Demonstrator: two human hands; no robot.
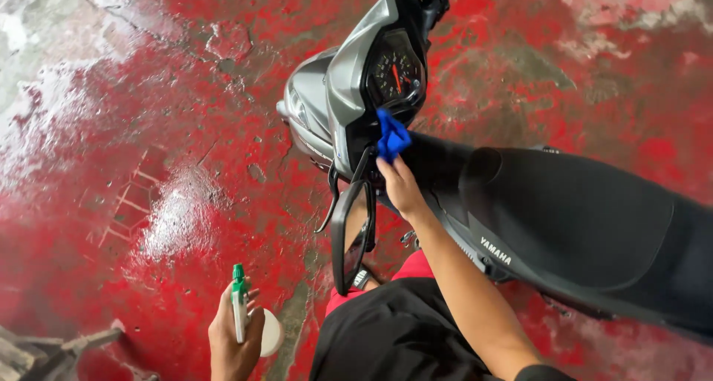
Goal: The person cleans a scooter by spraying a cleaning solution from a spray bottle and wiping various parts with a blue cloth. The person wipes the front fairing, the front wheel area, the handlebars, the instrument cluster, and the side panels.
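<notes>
A grey and black scooter (520, 210) stands on the wet floor, its round speed dial (396, 76) facing up. My right hand (401, 184) holds a blue cloth (391, 134) pressed against the panel just below the dial. My left hand (234, 336) hangs low at the left and grips a white spray bottle (249, 318) with a green nozzle, held upright and away from the scooter. A black side mirror (349, 236) juts out between my two hands.
The floor (148, 165) is worn red paint over grey concrete, wet and foamy at the upper left. The long black seat (587, 217) reaches to the right edge. Grey slats (44, 351) lie at the bottom left corner.
</notes>
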